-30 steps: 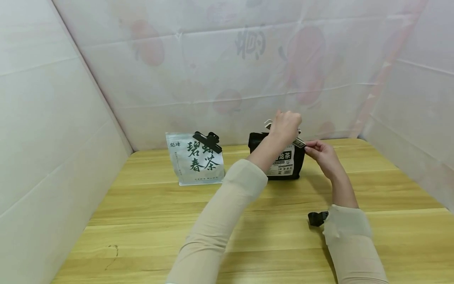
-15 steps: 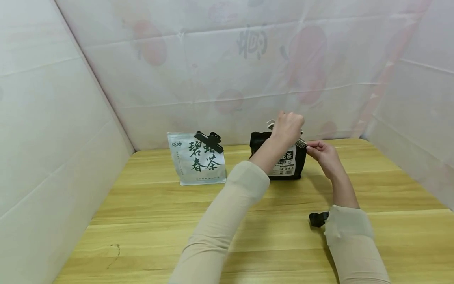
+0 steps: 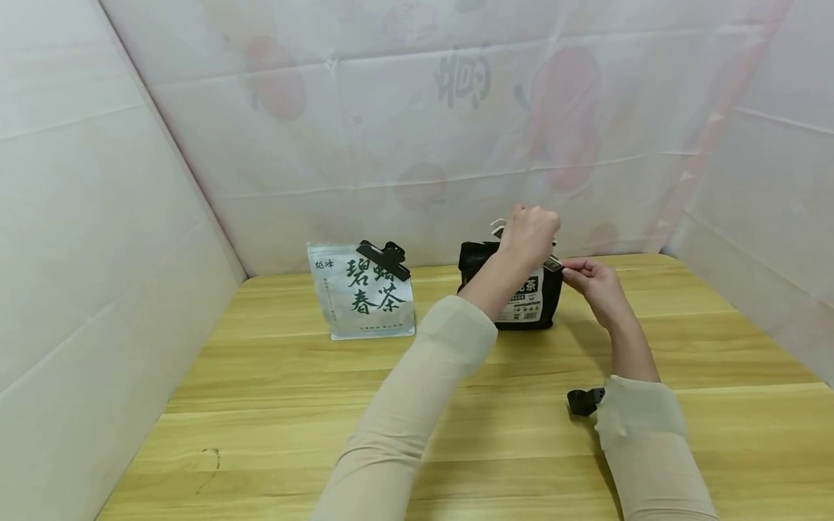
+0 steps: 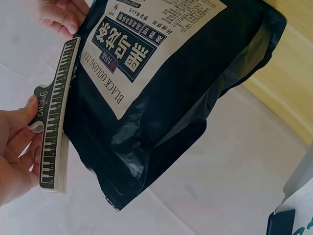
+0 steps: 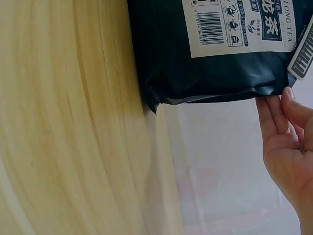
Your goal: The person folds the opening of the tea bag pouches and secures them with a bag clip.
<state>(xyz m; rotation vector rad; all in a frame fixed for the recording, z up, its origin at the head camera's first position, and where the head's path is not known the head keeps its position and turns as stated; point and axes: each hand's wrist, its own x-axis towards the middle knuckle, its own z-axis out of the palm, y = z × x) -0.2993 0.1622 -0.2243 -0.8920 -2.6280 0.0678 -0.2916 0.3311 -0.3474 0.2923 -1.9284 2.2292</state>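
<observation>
A black bag of black oolong tea [image 3: 553, 300] stands on the table with its front label partly hidden behind my left arm. Across its top edge lies a long clip with a piano-key pattern [image 4: 57, 112], tilted down to the right in the head view. My left hand [image 3: 531, 235] holds this clip, thumb on its "Music" handle [image 4: 44, 107] and fingers behind. At the bag's top right corner, my right hand [image 3: 594, 288] pinches the edge between thumb and fingers, right beside the clip's end [image 5: 303, 61].
A pale tea bag [image 3: 365, 304] stands to the left with a black clip [image 3: 384, 259] set aslant on its top right corner. A small black object [image 3: 583, 401] shows next to my right sleeve. Fabric walls [image 3: 365, 145] enclose the wooden table [image 3: 280, 405] behind and at both sides.
The whole head view shifts slightly between the first frame and the later ones. Both hands keep their places on the clip and the bag's corner.
</observation>
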